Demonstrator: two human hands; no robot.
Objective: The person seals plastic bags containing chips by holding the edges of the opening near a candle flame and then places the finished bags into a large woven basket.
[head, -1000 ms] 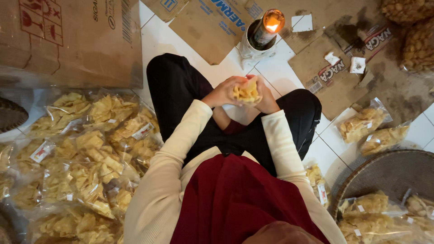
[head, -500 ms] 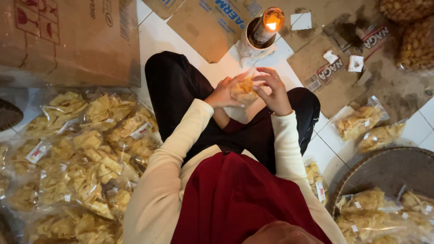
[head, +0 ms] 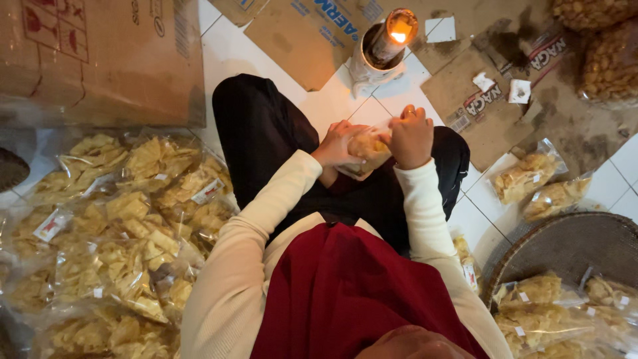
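Observation:
I sit cross-legged on a white tiled floor. My left hand (head: 339, 143) and my right hand (head: 412, 136) together hold a small clear plastic bag of yellow chips (head: 367, 147) above my lap. The left hand cups the bag from below and the side. The right hand pinches the bag's top, fingers closed on it. Just beyond my hands a lit candle (head: 393, 34) burns in a white holder (head: 364, 72) on the floor.
A heap of sealed chip bags (head: 126, 233) lies at my left. A large cardboard box (head: 100, 56) stands at the far left. Flattened cardboard (head: 478, 100) covers the floor ahead. More bags (head: 531, 176) and a woven tray (head: 565, 246) sit at the right.
My right hand has risen from cupping the bag to gripping its top. The bag is now held more upright and slightly nearer the candle.

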